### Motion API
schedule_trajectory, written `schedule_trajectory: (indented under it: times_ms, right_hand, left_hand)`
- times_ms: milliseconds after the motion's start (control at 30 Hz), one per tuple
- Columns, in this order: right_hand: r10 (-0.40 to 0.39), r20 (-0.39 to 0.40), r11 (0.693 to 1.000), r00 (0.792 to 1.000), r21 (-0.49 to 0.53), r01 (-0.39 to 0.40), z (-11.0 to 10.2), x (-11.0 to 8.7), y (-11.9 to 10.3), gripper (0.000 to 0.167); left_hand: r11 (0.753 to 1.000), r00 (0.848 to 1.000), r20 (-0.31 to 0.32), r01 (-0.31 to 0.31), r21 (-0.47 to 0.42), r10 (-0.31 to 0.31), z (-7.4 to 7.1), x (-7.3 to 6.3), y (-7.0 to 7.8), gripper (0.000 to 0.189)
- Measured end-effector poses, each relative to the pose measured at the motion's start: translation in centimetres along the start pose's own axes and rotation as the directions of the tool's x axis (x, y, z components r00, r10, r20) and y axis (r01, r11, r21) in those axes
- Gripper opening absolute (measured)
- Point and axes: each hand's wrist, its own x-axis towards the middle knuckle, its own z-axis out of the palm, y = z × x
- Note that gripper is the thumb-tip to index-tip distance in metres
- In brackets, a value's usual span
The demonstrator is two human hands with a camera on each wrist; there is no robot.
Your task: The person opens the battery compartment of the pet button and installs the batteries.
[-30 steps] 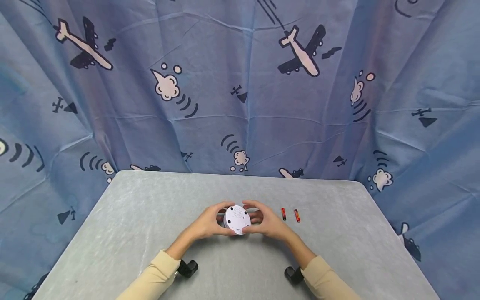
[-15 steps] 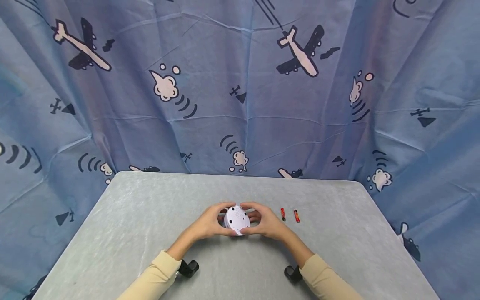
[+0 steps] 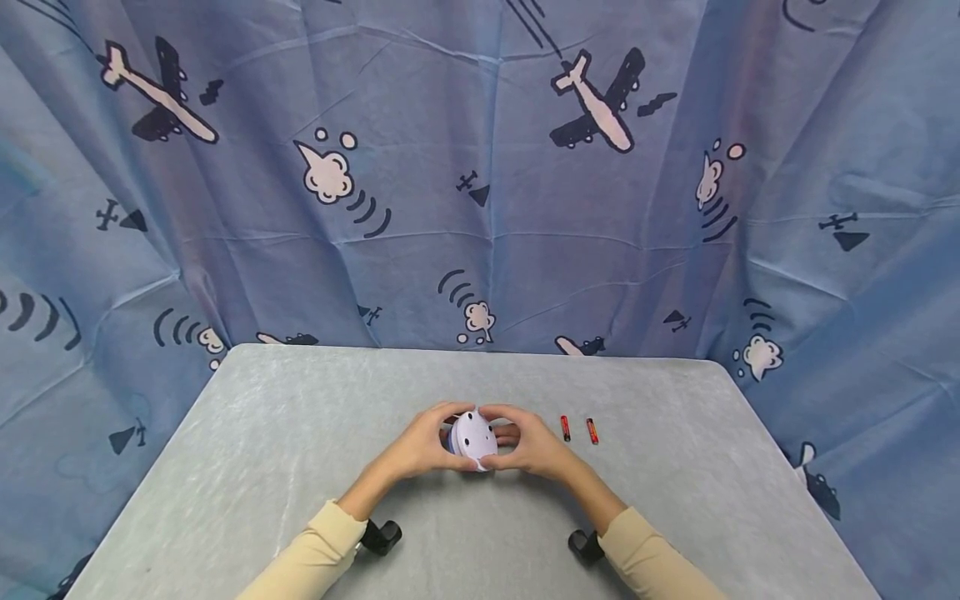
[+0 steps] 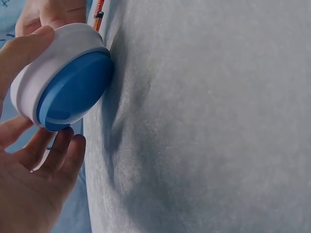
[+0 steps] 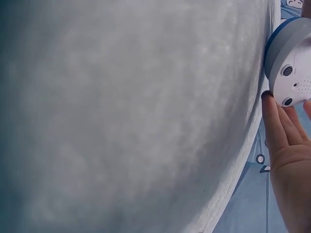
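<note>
Between my two hands is a round white device with a blue domed top (image 4: 77, 90), tipped on its side. Its white underside (image 3: 477, 435), with dark round feet and a patch of small holes, faces right in the head view. My left hand (image 3: 423, 440) grips it from the left, thumb on the near rim and fingers at the far side. From the right, my right hand (image 3: 536, 442) holds the opposite rim with thumb and fingers. In the right wrist view the underside (image 5: 296, 80) shows above the fingers (image 5: 276, 128).
Two small red-and-black batteries, a left one (image 3: 565, 427) and a right one (image 3: 592, 431), lie on the table right of my right hand. The grey table (image 3: 300, 400) ends at a blue curtain (image 3: 420, 208) printed with planes.
The device has turned in my hands: its underside faced more upward before and now faces more to the right, showing some blue at its left. Both hands keep their hold in nearly the same place.
</note>
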Motion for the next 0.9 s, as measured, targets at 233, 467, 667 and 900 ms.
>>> schedule_trajectory:
  times_ms: [233,467,667,900]
  right_hand:
    - [0.001,0.021,1.0,1.0,-0.023,-0.001,-0.1,0.1,-0.3,0.073]
    - [-0.019,0.036,0.997,0.999,-0.069,0.021,-0.2,0.3,-0.4,0.074]
    - [-0.03,0.042,0.995,0.999,-0.096,0.034,-0.4,0.2,-0.6,0.076]
    - [-0.046,0.056,0.991,0.997,-0.122,0.053,-0.4,0.2,-0.9,0.077]
  left_hand:
    - [1.0,1.0,-0.008,0.012,-0.008,-0.012,0.0,0.1,0.0,0.082]
    - [1.0,1.0,0.002,0.016,0.003,-0.016,0.1,0.5,0.2,0.08]
    - [1.0,1.0,0.002,0.017,0.024,-0.017,0.3,1.0,0.4,0.08]
    - [0.999,0.999,0.004,0.04,-0.003,-0.04,0.5,1.3,0.5,0.079]
